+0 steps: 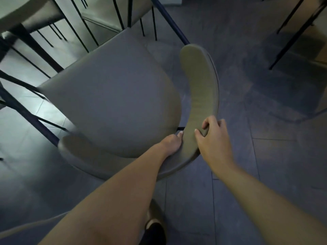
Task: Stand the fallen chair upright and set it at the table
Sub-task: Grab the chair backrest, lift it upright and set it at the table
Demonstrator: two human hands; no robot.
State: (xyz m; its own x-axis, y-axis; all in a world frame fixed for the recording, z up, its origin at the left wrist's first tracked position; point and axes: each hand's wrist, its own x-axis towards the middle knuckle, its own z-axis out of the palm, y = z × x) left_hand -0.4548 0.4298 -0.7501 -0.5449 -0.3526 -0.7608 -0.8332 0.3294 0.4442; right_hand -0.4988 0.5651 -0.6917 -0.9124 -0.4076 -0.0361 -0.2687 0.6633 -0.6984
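Head view: the chair stands upright on the tiled floor, near the table at upper left. Left hand and right hand both clasp its curved backrest.

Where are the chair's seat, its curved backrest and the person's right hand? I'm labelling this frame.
seat (113, 103): head view, middle of the grey cushion.
curved backrest (200, 82): head view, its inner padded face.
right hand (212, 138): head view, back of the hand.
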